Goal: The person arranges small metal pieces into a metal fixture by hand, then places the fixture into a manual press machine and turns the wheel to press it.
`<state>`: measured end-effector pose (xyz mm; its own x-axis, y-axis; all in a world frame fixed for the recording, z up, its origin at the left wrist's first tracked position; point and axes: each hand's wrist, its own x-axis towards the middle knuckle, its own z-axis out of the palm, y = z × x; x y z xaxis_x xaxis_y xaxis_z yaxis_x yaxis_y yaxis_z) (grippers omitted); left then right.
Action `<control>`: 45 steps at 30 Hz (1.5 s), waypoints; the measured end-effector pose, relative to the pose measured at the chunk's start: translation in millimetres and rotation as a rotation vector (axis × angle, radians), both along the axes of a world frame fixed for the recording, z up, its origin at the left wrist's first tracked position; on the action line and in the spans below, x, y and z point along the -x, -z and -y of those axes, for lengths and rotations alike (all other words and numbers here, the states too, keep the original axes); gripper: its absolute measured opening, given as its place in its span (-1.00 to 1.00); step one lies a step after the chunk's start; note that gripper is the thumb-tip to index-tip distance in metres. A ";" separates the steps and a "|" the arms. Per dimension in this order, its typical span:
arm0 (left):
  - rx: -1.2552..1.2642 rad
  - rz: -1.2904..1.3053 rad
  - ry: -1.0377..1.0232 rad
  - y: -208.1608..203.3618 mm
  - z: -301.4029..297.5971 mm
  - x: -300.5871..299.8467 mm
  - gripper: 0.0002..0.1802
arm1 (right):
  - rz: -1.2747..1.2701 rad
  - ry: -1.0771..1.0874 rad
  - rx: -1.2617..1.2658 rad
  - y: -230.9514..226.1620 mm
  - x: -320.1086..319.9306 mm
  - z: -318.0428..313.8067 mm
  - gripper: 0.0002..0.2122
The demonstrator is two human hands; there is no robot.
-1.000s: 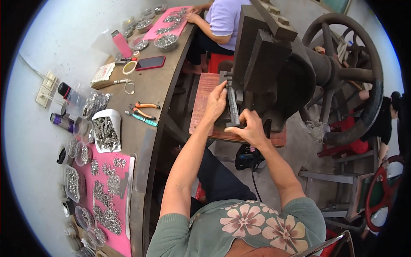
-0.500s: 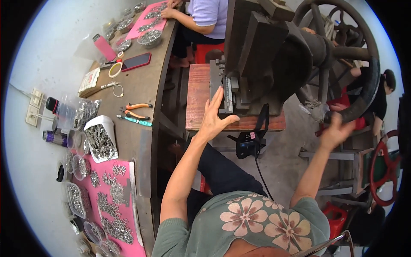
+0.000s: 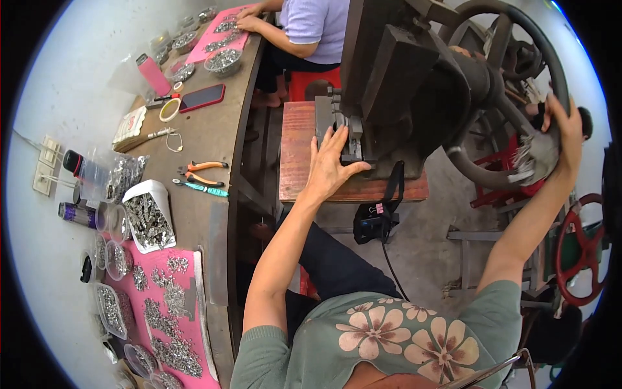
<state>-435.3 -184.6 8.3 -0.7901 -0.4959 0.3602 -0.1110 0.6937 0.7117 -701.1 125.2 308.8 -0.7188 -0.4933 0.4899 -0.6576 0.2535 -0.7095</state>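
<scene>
While right hand (image 3: 562,133) grips wheel (image 3: 512,39), left hand (image 3: 332,165) touches press (image 3: 402,84).

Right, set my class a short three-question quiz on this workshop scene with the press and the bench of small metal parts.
1. True or false: the right hand grips the rim of the big dark handwheel.
2. Where does the left hand rest? A) on the orange-handled pliers B) against the metal block at the front of the dark press C) on the red phone
3. Fill in: the loose small metal parts on the near end of the bench lie on a ____ mat.

Key: 1 true; 2 B; 3 pink.
</scene>
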 end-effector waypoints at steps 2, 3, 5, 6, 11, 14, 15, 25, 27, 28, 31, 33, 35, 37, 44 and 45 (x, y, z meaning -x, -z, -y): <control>0.008 0.004 -0.007 -1.7 1.2 6.8 0.15 | 0.092 -0.084 -0.070 -26.3 26.4 7.5 -0.73; 0.013 0.005 -0.007 -2.3 0.9 10.7 0.14 | 0.095 -0.069 -0.102 -36.7 32.7 11.7 -0.73; 0.018 0.006 -0.010 -2.1 6.0 13.7 0.14 | 0.133 -0.063 -0.092 -41.6 28.2 27.2 -0.74; 0.022 0.008 -0.008 -0.7 7.4 13.9 0.13 | 0.106 -0.051 0.011 -36.7 20.8 32.8 -0.75; 0.013 -0.002 -0.024 2.0 11.4 7.3 0.13 | -0.130 0.104 0.389 59.9 -50.3 17.3 -0.82; 0.015 -0.018 -0.012 -0.7 11.3 14.1 0.13 | -0.277 0.247 0.460 139.9 -53.6 6.3 -0.79; 0.023 -0.020 -0.013 -0.9 10.2 13.3 0.13 | -0.190 0.233 0.418 118.5 -45.4 -4.2 -0.78; 0.005 -0.009 -0.007 6.5 7.5 13.0 0.14 | -0.135 0.024 -0.104 -55.6 35.9 49.1 -0.60; 0.008 0.006 -0.012 4.2 10.3 7.7 0.13 | -0.179 0.094 -0.057 -33.1 23.0 33.3 -0.47; 0.003 0.007 -0.006 1.7 7.8 11.2 0.13 | -0.133 0.146 0.030 -8.0 8.4 12.1 -0.47; 0.005 0.042 -0.015 2.4 10.0 13.6 0.11 | -0.364 0.266 0.359 116.5 -29.1 -1.8 -0.47; 0.017 0.052 0.001 -7.5 15.9 3.7 0.05 | -0.415 0.452 0.335 144.6 -19.7 -6.3 -0.54; 0.030 0.005 0.087 -13.0 28.6 10.1 0.00 | -0.287 0.276 0.019 60.5 -12.9 -25.8 -0.45; -0.598 -0.285 0.092 -0.2 59.9 3.7 -0.19 | -0.292 0.227 0.168 29.8 -4.9 0.3 -0.37; -0.312 -0.025 0.149 22.7 105.7 65.8 -0.20 | -0.662 0.214 0.110 -36.6 72.0 29.5 -0.42; -0.314 -0.040 0.210 31.1 114.8 56.9 -0.17 | -0.625 0.179 0.156 -37.0 70.6 40.2 -0.47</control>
<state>-492.2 -299.3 -22.8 -0.8747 -0.4158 0.2489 0.0424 0.4460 0.8940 -771.7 85.0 345.7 -0.3407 -0.2827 0.8966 -0.9141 0.3224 -0.2457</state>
